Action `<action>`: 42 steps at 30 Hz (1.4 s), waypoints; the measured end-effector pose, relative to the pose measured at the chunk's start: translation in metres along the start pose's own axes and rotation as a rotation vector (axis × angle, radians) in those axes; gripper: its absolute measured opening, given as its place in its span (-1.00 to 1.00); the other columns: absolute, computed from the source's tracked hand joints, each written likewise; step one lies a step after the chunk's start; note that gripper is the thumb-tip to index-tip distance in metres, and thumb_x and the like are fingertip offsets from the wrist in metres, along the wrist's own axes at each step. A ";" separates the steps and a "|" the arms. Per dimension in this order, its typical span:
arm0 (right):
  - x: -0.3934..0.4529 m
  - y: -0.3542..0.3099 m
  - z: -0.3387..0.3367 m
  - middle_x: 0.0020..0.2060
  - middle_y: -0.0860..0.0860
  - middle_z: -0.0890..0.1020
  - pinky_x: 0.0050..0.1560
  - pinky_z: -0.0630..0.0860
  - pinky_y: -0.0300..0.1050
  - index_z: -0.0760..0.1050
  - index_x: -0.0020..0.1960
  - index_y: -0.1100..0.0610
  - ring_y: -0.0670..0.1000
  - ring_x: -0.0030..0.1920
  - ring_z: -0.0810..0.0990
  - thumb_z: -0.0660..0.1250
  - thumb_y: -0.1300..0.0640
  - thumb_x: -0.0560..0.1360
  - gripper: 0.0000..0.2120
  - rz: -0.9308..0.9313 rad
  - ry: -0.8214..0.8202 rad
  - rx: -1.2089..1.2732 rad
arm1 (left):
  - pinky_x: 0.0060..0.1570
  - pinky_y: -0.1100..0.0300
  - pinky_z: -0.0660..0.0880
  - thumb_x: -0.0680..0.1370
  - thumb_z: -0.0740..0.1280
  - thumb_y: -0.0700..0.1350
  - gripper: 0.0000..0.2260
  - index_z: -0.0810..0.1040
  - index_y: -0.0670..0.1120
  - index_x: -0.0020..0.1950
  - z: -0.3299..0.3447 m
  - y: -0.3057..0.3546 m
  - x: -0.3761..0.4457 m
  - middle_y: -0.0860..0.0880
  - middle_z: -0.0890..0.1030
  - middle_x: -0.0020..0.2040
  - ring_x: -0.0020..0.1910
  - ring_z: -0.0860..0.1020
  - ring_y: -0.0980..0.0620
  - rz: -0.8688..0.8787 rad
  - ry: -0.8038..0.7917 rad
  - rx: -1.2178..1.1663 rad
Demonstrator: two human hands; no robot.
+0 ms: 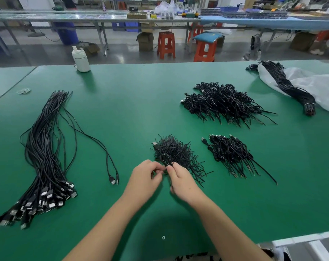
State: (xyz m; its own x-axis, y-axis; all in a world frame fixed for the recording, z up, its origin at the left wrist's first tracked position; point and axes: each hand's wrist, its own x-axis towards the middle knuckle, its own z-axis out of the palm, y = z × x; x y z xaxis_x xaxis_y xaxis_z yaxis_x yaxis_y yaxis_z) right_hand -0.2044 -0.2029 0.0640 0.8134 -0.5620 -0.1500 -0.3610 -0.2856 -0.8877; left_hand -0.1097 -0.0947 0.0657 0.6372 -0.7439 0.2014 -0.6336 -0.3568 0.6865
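Head view: pinching looped black cable [166,159] with left hand [144,176] and right hand [180,182], fingers curled; working at near edge of tie pile [178,149] on green table [131,113].

Looks like a factory assembly hall for cable work. Shows it in a long green work table [141,102] laid with USB cables in bulk: a loose sheaf [45,147] at the left, heaps of coiled ones [222,104], a banded bundle [284,81] on a white plastic bag [319,87]. Adds a pile of short black ties [175,151] and a folded cable [166,161] pinched between left hand [144,178] and right hand [182,182]. Repeats such long benches [84,16] beyond, with stacked trays [254,14], a blue bin [67,33], cardboard boxes [145,41] and red plastic stools [166,45] on a bare concrete floor [122,53].
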 end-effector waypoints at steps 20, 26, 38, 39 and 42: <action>-0.002 -0.013 -0.024 -0.29 -0.06 0.43 -0.24 0.32 -0.12 0.32 -0.06 0.14 -0.11 -0.30 0.35 0.10 0.04 0.63 -0.81 -0.103 -0.218 -0.171 | -0.12 0.09 0.49 0.60 0.28 -0.17 -0.93 0.53 -0.02 -0.03 -0.027 0.019 0.014 0.11 0.62 -0.18 -0.24 0.52 0.07 0.178 0.002 0.041; -0.004 -0.009 -0.018 -0.22 -0.04 0.39 -0.14 0.40 0.10 0.22 -0.11 0.04 0.15 -0.18 0.47 0.04 -0.08 0.67 -0.75 -0.273 -0.133 -0.536 | -0.11 0.09 0.48 0.57 0.31 -0.17 -0.90 0.53 0.01 -0.10 -0.025 0.021 0.018 0.07 0.63 -0.22 -0.23 0.53 -0.01 -0.008 -0.019 0.077; -0.005 -0.007 -0.012 -0.01 0.01 0.56 -0.07 0.44 0.03 0.42 0.13 0.08 0.16 -0.03 0.58 0.04 -0.03 0.68 -0.75 -0.330 -0.004 -0.776 | -0.08 0.16 0.48 0.56 0.33 -0.12 -0.89 0.58 0.05 -0.14 -0.029 0.025 0.024 0.09 0.66 -0.18 -0.17 0.55 0.06 -0.082 -0.135 0.107; -0.005 -0.006 -0.011 -0.02 0.00 0.56 -0.07 0.43 0.02 0.43 0.12 0.08 0.15 -0.03 0.58 0.06 -0.02 0.68 -0.76 -0.322 0.003 -0.744 | -0.09 0.17 0.47 0.56 0.34 -0.12 -0.90 0.60 0.04 -0.13 -0.029 0.025 0.025 0.10 0.66 -0.18 -0.17 0.55 0.08 -0.081 -0.138 0.109; -0.005 -0.005 -0.009 -0.04 -0.01 0.55 -0.07 0.42 0.00 0.45 0.09 0.08 0.13 -0.03 0.56 0.10 0.02 0.67 -0.80 -0.302 0.020 -0.669 | -0.13 0.20 0.47 0.53 0.37 -0.10 -0.92 0.60 0.06 -0.14 -0.028 0.024 0.025 0.13 0.63 -0.24 -0.21 0.54 0.11 -0.092 -0.124 0.098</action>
State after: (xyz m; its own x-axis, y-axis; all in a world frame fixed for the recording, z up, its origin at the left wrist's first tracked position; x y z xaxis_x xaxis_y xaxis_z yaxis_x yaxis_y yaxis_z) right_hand -0.2106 -0.2057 0.0732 0.9155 -0.3957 0.0728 -0.3285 -0.8396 -0.4327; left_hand -0.0961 -0.1058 0.1067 0.6395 -0.7672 0.0493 -0.6186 -0.4755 0.6255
